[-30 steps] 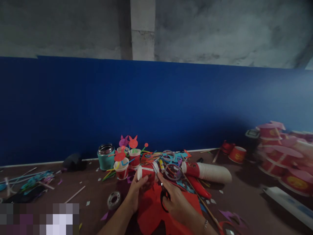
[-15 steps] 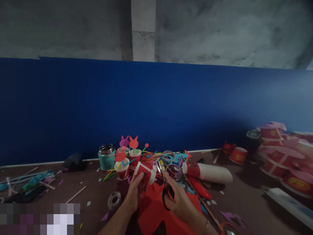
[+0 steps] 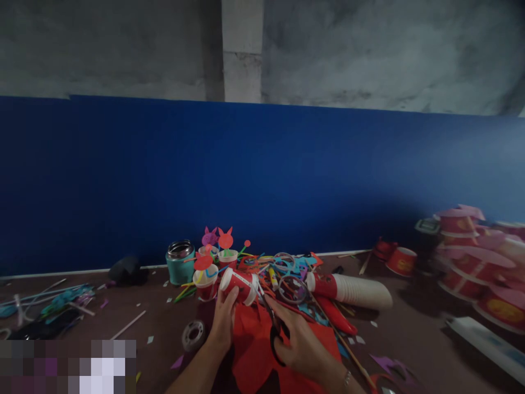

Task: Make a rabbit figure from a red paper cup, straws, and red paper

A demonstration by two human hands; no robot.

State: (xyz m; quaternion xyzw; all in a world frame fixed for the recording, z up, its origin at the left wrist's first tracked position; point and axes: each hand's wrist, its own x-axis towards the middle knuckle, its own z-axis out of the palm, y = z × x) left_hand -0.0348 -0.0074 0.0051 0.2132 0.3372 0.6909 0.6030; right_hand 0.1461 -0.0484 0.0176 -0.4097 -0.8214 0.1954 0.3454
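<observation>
Grasping red-and-white cup w/ L hand, keeping it tilted near far edge of red paper, and gripping scissors w/ R hand, pointing blades at cup's right end. Prob. working midway: seeing decorated cups w/ paper figures standing behind, looking finished, but seeing no figure on held cup, and not being able to tell amt. of cutting.
</observation>
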